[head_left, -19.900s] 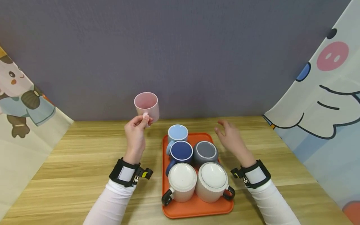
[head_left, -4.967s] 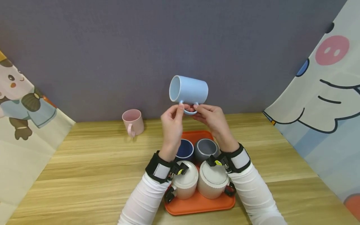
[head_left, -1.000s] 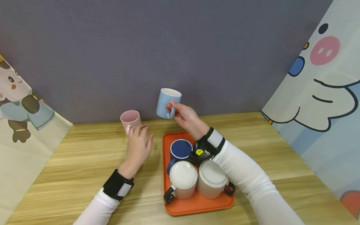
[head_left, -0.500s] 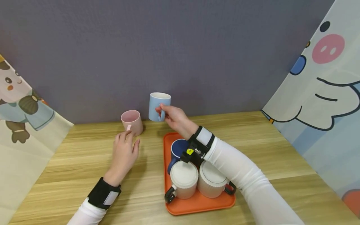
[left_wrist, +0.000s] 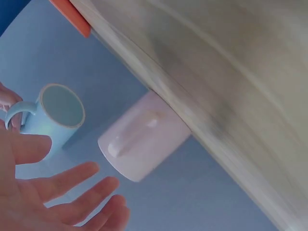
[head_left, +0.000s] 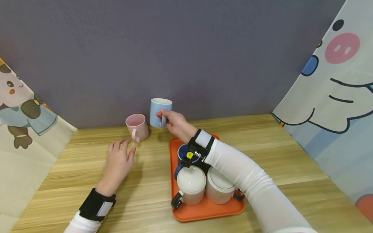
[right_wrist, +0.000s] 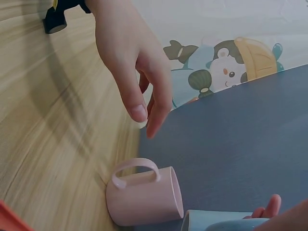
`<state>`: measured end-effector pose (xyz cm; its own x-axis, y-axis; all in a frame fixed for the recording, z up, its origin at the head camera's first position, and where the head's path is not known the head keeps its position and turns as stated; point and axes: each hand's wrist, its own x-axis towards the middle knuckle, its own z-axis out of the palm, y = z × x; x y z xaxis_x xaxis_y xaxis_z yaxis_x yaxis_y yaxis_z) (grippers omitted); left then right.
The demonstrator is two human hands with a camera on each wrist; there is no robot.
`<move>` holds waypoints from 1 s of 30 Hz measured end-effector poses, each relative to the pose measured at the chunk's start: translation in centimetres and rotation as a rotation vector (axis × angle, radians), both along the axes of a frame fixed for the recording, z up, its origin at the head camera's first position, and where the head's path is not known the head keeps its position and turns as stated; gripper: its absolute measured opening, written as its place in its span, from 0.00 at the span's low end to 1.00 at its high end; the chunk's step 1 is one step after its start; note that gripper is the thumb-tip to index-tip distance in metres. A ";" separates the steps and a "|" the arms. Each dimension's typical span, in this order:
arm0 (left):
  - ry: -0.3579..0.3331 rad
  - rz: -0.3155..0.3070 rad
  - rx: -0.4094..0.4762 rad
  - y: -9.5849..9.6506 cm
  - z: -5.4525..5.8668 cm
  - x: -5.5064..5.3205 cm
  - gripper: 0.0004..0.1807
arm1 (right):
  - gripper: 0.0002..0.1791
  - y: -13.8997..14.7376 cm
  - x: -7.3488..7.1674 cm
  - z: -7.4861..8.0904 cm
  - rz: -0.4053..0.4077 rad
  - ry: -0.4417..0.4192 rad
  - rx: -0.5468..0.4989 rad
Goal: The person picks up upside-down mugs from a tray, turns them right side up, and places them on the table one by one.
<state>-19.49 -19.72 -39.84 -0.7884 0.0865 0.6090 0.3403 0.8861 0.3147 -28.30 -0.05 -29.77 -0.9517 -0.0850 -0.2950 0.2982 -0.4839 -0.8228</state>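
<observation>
My right hand [head_left: 176, 124] pinches the handle of a light blue mug [head_left: 158, 111], held mouth up over the back of the table, just right of the pink mug. The pink mug [head_left: 139, 125] stands upright on the wood, its handle turned toward me; the left wrist view shows this pink mug [left_wrist: 144, 137] beside the blue mug [left_wrist: 57, 115]. In front of the pink mug my left hand [head_left: 118, 161] hovers with relaxed, spread fingers and holds nothing. In the right wrist view the left hand [right_wrist: 137, 62] hangs near the pink mug's handle.
An orange tray [head_left: 209, 212] holds upside-down mugs: a dark blue mug [head_left: 182, 152] partly behind my right wrist, and two ribbed whitish mugs [head_left: 190, 184] with black handles. A grey wall [head_left: 186, 58] rises along the table's back edge; printed curtains hang at both sides.
The blue mug left the tray, was turned mouth up in both hands, and has moved left and down in my right hand. The left hand drew back from the pink mug, which was set down earlier.
</observation>
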 end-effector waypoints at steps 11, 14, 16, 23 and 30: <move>-0.100 0.041 -0.012 -2.2 0.2 0.9 0.20 | 0.17 -1.0 -0.6 -0.6 -0.027 -0.042 0.007; -0.109 0.051 -0.019 -2.7 0.3 1.1 0.20 | 0.17 -1.3 -0.6 -0.7 -0.033 -0.054 0.011; -0.106 0.056 -0.027 -3.2 0.2 1.2 0.20 | 0.16 -1.4 -0.7 -0.9 -0.034 -0.059 0.019; -0.098 0.070 -0.030 -4.2 0.4 1.9 0.20 | 0.15 -2.0 -1.0 -1.7 -0.064 -0.067 0.049; -0.080 0.074 -0.032 -4.6 0.9 2.2 0.20 | 0.15 -2.8 -1.6 -2.6 -0.074 -0.078 0.087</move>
<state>-17.25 -24.29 -38.97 -0.8393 0.0445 0.5419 0.2484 0.9179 0.3094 -29.86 -2.82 -32.33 -0.9282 0.0140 -0.3719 0.3294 -0.4344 -0.8383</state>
